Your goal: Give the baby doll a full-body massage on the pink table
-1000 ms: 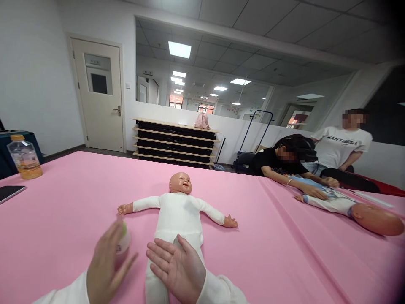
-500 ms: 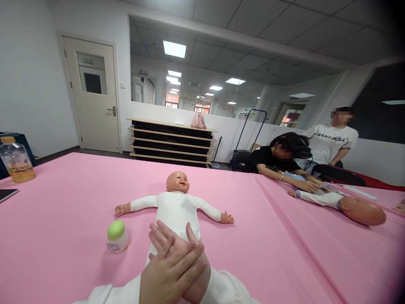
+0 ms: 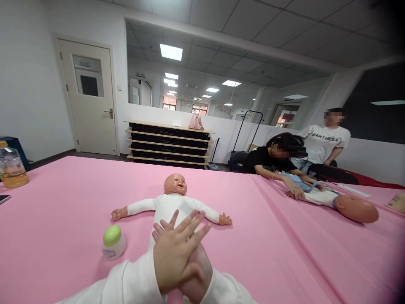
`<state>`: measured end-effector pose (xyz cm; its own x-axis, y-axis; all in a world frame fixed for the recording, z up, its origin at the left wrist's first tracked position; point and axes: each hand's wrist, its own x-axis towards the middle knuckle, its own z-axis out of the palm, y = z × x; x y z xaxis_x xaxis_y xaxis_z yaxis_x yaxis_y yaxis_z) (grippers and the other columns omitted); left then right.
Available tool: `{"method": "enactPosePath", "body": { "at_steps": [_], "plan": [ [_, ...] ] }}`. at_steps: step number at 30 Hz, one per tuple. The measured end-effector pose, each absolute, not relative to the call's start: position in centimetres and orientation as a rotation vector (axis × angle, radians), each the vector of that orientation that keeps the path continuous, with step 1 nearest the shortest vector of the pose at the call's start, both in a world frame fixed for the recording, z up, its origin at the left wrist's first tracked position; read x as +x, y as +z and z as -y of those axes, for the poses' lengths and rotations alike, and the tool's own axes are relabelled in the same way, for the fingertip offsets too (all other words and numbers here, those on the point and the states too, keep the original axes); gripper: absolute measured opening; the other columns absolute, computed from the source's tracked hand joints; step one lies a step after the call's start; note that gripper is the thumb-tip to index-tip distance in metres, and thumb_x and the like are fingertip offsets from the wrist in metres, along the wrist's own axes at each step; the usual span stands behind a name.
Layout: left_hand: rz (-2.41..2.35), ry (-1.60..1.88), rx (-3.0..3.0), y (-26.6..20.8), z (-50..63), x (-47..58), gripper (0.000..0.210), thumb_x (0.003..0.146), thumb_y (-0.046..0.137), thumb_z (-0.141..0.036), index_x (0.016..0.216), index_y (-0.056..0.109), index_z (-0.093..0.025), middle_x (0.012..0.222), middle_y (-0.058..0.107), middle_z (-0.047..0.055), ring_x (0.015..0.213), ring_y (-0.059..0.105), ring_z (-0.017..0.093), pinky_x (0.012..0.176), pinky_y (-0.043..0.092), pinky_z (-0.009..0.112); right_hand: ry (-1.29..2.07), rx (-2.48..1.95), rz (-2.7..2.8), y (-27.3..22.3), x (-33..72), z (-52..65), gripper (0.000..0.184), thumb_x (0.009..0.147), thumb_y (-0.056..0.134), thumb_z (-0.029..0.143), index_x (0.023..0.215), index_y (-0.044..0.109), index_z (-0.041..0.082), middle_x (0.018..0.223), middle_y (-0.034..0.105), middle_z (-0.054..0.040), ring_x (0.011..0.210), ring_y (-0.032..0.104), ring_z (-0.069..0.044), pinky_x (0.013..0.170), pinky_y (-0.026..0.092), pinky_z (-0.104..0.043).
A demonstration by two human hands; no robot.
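My left hand point(image 3: 175, 255) lies across my right hand point(image 3: 205, 264), its back up and its fingers spread. Palm against palm, the two cross each other; much of the right is hidden, but its fingertips stick out apart on the left side. Neither holds an object. Beneath and beyond them, a baby doll point(image 3: 169, 207) in a white suit lies face up, arms stretched out, its lower body covered from view by my hands. To the left of my hands stands a small cream jar point(image 3: 114, 242) with a light green lid, closed.
A pink cloth point(image 3: 268, 261) covers the table. At left are a bottle point(image 3: 13, 166) of amber liquid and the edge of a dark flat device point(image 3: 4, 198). Across the table on the right, a person in black point(image 3: 262, 160) handles another doll point(image 3: 356, 207); a person in white point(image 3: 327, 139) stands behind.
My left hand has slid forward and right over my right hand, its fingers spreading wider. The view has shifted slightly. The person opposite has moved a hand toward their doll's arm.
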<state>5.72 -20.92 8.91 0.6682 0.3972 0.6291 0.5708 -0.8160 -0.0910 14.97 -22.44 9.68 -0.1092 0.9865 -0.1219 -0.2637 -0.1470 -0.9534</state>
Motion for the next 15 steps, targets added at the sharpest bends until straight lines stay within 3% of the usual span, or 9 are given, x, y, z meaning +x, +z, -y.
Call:
{"method": "enactPosePath", "body": {
  "at_steps": [3, 6, 10, 13, 15],
  "plan": [
    [1.004, -0.92, -2.554, 7.6, 17.4, 5.0, 0.06, 0.084, 0.03, -0.053, 0.137, 0.023, -0.027, 0.143, 0.024, 0.004, 0.131, 0.02, 0.025, 0.105, 0.005, 0.051, 1.737, -0.808, 0.924, 9.4, 16.6, 21.8, 0.05, 0.076, 0.042, 0.054, 0.11, 0.058, 0.021, 0.122, 0.053, -0.0103, 0.124, 0.036, -0.022, 0.097, 0.032, -0.046],
    [1.565, -1.183, -2.28, 5.1, 12.6, 4.5, 0.048, 0.089, 0.024, -0.038, 0.135, 0.027, -0.026, 0.142, 0.027, 0.006, 0.133, 0.016, 0.024, 0.104, 0.007, 0.054, 1.843, -0.637, 0.87, 9.4, 18.9, 19.6, 0.054, 0.073, 0.05, 0.055, 0.11, 0.057, 0.016, 0.13, 0.045, -0.012, 0.123, 0.038, -0.022, 0.1, 0.028, -0.039],
    [2.021, -1.536, -1.941, 4.9, 6.3, 6.0, 0.054, 0.089, 0.023, -0.038, 0.137, 0.023, -0.014, 0.144, 0.021, 0.013, 0.134, 0.011, 0.025, 0.105, 0.009, 0.052, 1.416, -0.765, 1.018, 10.2, 20.4, 12.4, 0.041, 0.069, 0.06, 0.04, 0.102, 0.056, 0.017, 0.12, 0.053, -0.0112, 0.111, 0.05, -0.023, 0.097, 0.03, -0.038],
    [2.265, -1.753, -1.796, 7.3, 2.3, 7.9, 0.054, 0.088, 0.027, -0.037, 0.137, 0.023, -0.014, 0.143, 0.023, 0.013, 0.133, 0.015, 0.024, 0.106, 0.013, 0.046, 0.94, -0.97, 1.094, 10.4, 20.2, 4.8, 0.039, 0.068, 0.058, 0.03, 0.104, 0.053, 0.017, 0.123, 0.05, -0.0096, 0.117, 0.043, -0.019, 0.099, 0.028, -0.03],
    [2.362, -1.785, -1.785, 8.4, 0.1, 8.8, 0.055, 0.086, 0.029, -0.038, 0.135, 0.026, -0.012, 0.14, 0.028, 0.015, 0.131, 0.02, 0.027, 0.104, 0.019, 0.047, 0.908, -1.044, 1.044, 9.7, 19.7, 0.3, 0.046, 0.069, 0.052, 0.025, 0.114, 0.046, 0.015, 0.132, 0.039, -0.0114, 0.122, 0.034, -0.019, 0.101, 0.023, -0.031]
  ]
}}
